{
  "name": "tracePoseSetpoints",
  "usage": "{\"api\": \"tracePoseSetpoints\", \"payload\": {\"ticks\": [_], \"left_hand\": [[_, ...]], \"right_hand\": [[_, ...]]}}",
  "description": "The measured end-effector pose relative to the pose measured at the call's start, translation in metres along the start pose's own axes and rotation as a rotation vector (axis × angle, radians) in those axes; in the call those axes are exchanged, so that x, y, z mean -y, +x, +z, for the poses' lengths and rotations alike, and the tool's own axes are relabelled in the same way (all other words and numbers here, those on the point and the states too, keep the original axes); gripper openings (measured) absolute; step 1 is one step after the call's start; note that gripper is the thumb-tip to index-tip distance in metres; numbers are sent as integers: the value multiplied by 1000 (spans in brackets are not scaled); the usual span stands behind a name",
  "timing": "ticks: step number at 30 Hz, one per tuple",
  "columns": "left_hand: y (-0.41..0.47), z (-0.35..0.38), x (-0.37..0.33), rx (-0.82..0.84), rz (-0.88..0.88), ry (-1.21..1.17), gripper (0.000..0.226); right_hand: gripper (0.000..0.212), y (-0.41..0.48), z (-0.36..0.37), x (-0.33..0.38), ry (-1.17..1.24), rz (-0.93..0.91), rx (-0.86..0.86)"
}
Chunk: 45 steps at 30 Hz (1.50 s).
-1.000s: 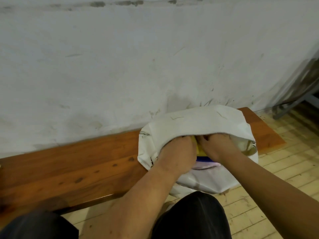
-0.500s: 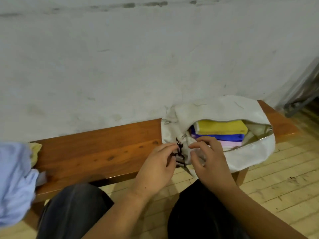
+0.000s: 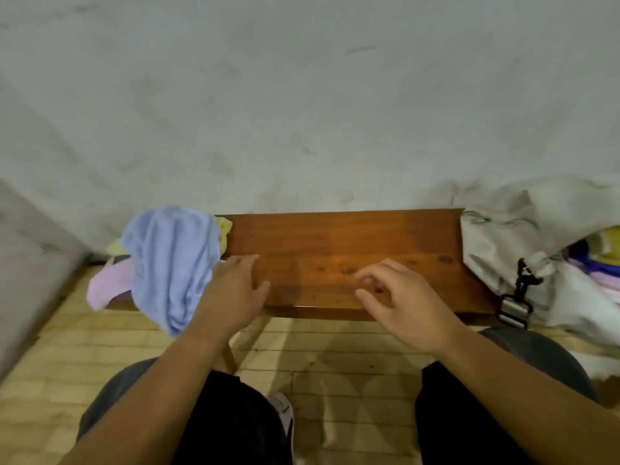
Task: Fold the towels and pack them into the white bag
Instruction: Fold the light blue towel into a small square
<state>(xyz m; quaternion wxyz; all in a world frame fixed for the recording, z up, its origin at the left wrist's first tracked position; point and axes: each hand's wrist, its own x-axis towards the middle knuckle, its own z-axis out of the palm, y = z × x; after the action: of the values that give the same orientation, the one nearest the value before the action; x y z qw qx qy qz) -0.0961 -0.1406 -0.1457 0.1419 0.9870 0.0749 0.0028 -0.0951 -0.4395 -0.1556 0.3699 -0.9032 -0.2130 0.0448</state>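
The white bag (image 3: 496,239) lies on the right end of the wooden bench (image 3: 339,243), its mouth open with folded yellow, blue and pink towels (image 3: 600,260) inside. A heap of unfolded towels sits at the bench's left end: a light blue towel (image 3: 171,263) on top, a pink towel (image 3: 107,283) and a yellow towel (image 3: 224,229) under it. My left hand (image 3: 231,293) hovers beside the blue towel with its fingers straight, holding nothing. My right hand (image 3: 402,300) floats over the bench's middle, fingers loosely curled and empty.
A grey wall (image 3: 302,95) rises right behind the bench. The bag's black strap clip (image 3: 518,293) hangs off the bench's front edge. My knees in dark trousers are below, over a pale wooden floor (image 3: 67,357).
Both hands have left the bag's strap and zip and moved left over the bench. My view has swung left, so the towel heap is now in full view and the bag at the right edge.
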Motion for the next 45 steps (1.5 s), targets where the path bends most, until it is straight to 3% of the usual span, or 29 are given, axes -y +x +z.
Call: {"api": "tracePoseSetpoints", "payload": {"ticks": [2,4,8,10,13,17,19,22,25,27,28,30,33,35,37,40,43,45], "left_hand": [[8,-13,39,22,-142,163,35],[9,-15,68,58,-229,127,26],[13,5,100,78,-245,23,23],[22,9,107,89,-236,56,15],[33,6,116,122,-312,85,20],[27,-16,85,-112,-336,-202,9],[17,-27,45,-232,-251,-357,7],[8,-25,-7,-206,-58,-523,5],[3,-16,-46,0,206,-605,9],[-3,-8,-70,209,344,-670,8],[-7,-2,-80,296,383,-705,5],[-9,10,-95,380,440,-754,1],[1,22,-103,314,445,-752,13],[15,27,-93,172,305,-609,35],[31,35,-67,108,94,-312,63],[48,46,-27,295,-205,-22,90],[55,49,-17,377,-252,30,80],[60,56,-15,323,-187,74,55]], "right_hand": [[20,5,18,0,52,49,6],[16,7,30,-2,68,89,22],[16,11,35,-1,104,112,92],[15,10,34,-2,124,130,131],[13,7,33,-4,131,163,144],[16,5,31,-3,177,182,125],[28,6,33,-1,206,181,116],[62,10,36,3,253,184,80],[94,14,40,6,380,189,86],[102,15,45,8,480,172,94],[96,15,46,8,522,169,75],[56,17,47,2,511,211,-53],[8,22,40,-11,460,393,-215],[15,25,35,-20,505,533,-273],[20,26,27,-31,580,612,-369],[26,29,11,-37,1000,719,-430],[21,29,3,-40,1005,735,-487],[14,24,-4,-40,923,730,-507]]}}
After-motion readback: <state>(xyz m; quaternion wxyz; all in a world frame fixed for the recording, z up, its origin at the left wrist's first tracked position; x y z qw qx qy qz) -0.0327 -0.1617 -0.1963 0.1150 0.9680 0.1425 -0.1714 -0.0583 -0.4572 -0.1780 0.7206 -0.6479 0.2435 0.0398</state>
